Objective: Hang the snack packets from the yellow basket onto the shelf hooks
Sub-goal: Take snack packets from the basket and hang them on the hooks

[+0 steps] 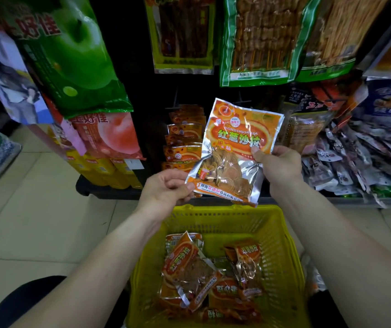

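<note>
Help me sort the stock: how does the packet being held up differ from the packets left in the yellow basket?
The held packet is up in front of the shelf, flat and facing the camera; the basket packets lie jumbled and overlapping. The left hand and right hand pinch the held one by its edges; nothing grips the ones in the yellow basket. All share orange fronts with clear and foil parts.

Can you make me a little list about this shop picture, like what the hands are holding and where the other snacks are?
left hand: pinches bottom left corner of the orange and silver foil snack packet
right hand: grips the packet's right edge
packet position: lifted above the yellow plastic basket, in front of the shelf
basket contents: several matching orange packets in a loose pile
shelf: row of same orange packets already hanging
floor: pale tiles
</note>
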{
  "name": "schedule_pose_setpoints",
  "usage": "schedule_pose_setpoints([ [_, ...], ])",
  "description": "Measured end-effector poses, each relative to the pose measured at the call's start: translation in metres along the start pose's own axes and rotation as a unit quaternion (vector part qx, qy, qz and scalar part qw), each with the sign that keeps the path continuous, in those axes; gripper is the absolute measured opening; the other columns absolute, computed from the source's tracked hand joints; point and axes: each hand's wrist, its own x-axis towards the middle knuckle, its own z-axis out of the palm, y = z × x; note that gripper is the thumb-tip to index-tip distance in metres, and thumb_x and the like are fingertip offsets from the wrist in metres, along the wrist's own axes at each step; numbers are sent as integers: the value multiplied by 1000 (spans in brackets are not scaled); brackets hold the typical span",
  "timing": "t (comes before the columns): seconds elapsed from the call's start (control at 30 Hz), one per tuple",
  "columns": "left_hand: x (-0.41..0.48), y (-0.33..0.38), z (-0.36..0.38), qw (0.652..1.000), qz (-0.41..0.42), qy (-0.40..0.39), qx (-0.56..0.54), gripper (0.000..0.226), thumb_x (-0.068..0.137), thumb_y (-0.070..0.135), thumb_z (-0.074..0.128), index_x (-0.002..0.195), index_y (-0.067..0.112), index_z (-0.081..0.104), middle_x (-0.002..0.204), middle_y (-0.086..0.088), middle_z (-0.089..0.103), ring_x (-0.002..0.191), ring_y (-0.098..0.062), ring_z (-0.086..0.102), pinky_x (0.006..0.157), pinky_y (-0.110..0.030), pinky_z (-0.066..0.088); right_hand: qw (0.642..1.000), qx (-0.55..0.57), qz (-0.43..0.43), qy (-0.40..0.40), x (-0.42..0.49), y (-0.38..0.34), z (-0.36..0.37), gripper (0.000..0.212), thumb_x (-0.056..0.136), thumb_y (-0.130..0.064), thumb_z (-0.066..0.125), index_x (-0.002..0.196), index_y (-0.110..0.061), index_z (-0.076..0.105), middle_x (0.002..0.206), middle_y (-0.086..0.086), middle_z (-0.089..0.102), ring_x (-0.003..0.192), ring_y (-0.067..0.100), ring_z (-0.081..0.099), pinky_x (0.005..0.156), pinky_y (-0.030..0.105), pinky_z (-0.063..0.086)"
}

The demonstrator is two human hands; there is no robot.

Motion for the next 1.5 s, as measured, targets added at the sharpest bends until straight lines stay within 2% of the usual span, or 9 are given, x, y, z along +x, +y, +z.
schedule_pose_setpoints([
  [0.23,4,-1,-7,994,-37,22,-103,16,85,-1,72,95,11,74,77,-7,76,71,-17,74,63,-21,58,999,2,4,-36,-1,-1,4,13,86,-17,79,77,-16,69,75,-5,74,72,12,71,67,29,54],
  [0.4,6,-2,-3,999,-27,18,-36,13,88,1,71,99,9,71,74,-3,76,71,-14,73,66,-24,58,999,-22,2,-25,0,2,5,12,86,-19,79,85,-12,70,87,5,74,86,26,72,82,44,59],
  [0.53,6,2,0,998,-21,37,-41,10,91,2,69,97,9,69,76,-6,76,74,-20,71,69,-27,60,1000,-17,-15,-22,-4,2,10,11,87,-21,78,89,-14,70,83,3,75,80,22,72,79,42,59],
  [0.73,-9,1,20,993,-72,37,-85,39,86,22,78,117,15,57,101,-9,76,85,-21,77,65,-29,62,992,-13,-123,-20,-18,-11,19,14,91,-25,74,89,-15,64,84,-3,73,81,11,71,71,32,55],
  [0.93,-17,-3,49,992,-108,-16,-64,39,86,38,75,108,7,65,90,-4,79,83,-18,77,60,-27,60,989,-40,-144,-4,-37,-6,34,21,90,-31,74,86,-16,59,79,3,71,78,23,70,76,49,58],
  [1.1,-8,-4,52,992,-100,23,-69,25,88,10,75,108,4,61,85,-6,77,73,-15,76,61,-24,60,993,-21,-115,-18,-36,-3,35,23,90,-30,74,90,-11,61,85,11,71,83,28,69,81,52,57],
  [1.17,-8,-5,51,996,-77,11,-54,21,87,-1,73,104,5,63,88,-5,77,74,-13,75,66,-22,60,993,-24,-114,-4,-30,-4,30,23,90,-30,73,84,-13,59,78,10,67,70,20,63,70,45,54],
  [1.33,-8,-1,44,999,-23,-24,-9,27,88,0,72,112,-3,62,101,-26,73,84,-16,73,69,-20,58,997,-16,-75,11,-16,-5,18,16,92,-25,73,84,-15,63,74,0,65,68,16,61,69,35,51],
  [1.5,-10,3,36,996,-76,-15,-34,32,89,6,73,118,0,61,101,-16,77,82,-17,76,67,-23,60,994,-15,-103,-34,-17,-6,21,10,93,-24,72,90,-17,65,87,2,72,81,18,69,75,34,54],
])
